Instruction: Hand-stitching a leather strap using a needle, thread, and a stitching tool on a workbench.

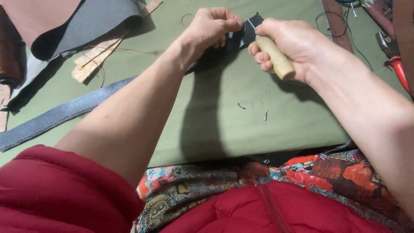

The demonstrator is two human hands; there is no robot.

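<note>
**Strap end pinched, tool at its tip**

Lying diagonally across the green mat (241,129): dark leather strap (64,113), long axis running from lower left up toward upper right. Pinching its far end, closed tight: left hand (211,28). Fisted around a pale wooden tool handle (276,58), butt pointing down-right, working end touching the strap tip: right hand (289,45). At far right edge: red-handled pliers (399,69).

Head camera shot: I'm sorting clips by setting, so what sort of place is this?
Probably a leatherwork bench: a green mat strewn with leather sheets and a dark strap, while the right hand works a wooden-handled tool on a dark leather piece.
</note>
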